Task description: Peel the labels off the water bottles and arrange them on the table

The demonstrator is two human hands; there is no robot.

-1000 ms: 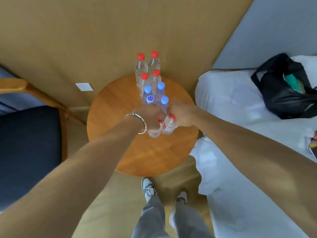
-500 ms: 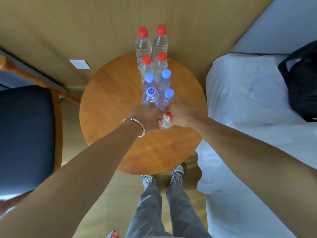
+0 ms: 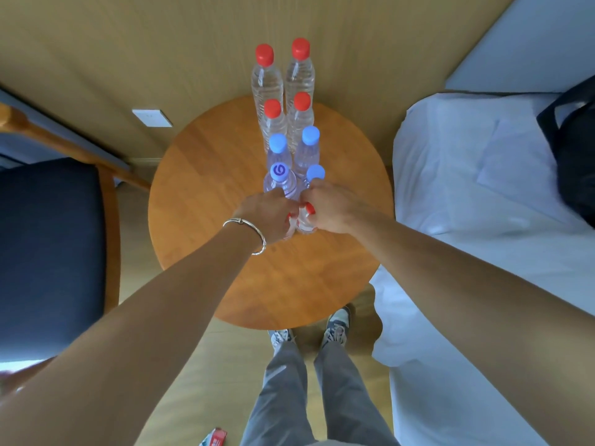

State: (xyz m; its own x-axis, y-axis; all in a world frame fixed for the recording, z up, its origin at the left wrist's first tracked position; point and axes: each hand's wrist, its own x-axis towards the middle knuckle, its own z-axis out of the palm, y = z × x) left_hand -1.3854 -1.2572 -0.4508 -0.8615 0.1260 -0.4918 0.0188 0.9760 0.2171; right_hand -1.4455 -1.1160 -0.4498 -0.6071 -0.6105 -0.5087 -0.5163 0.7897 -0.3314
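Eight clear plastic water bottles (image 3: 267,82) stand upright in two close files on the round wooden table (image 3: 199,194). They run from its far edge to about its middle. The four at the far end have red caps and the four nearer ones have blue caps. The nearest blue cap on the left (image 3: 279,170) bears a printed swirl.

Just on the near side of these, at the table's middle, both hands grasp one bottle each, side by side. The left hand (image 3: 262,214) is knuckles-up, its fingers curled tight over the top of a small clear bottle (image 3: 288,232). Only a sliver of red and the lower body show past the fingers. The right hand (image 3: 333,211) is likewise clenched round the neck of a red-capped clear bottle (image 3: 304,226). Its cap peeks out between thumb and forefinger, and a patch of red and white shows on its side. The fingertips of both hands are hidden. Whether either bottle's base touches the tabletop cannot be told.

A thin silver bangle (image 3: 257,241) circles the left wrist. A wooden chair with a dark blue seat (image 3: 48,252) stands left of the table, and a white bed (image 3: 483,220) with a black bag (image 3: 576,149) on it stands to the right. A red-and-white scrap (image 3: 215,437) lies on the floor by the person's grey trousers.
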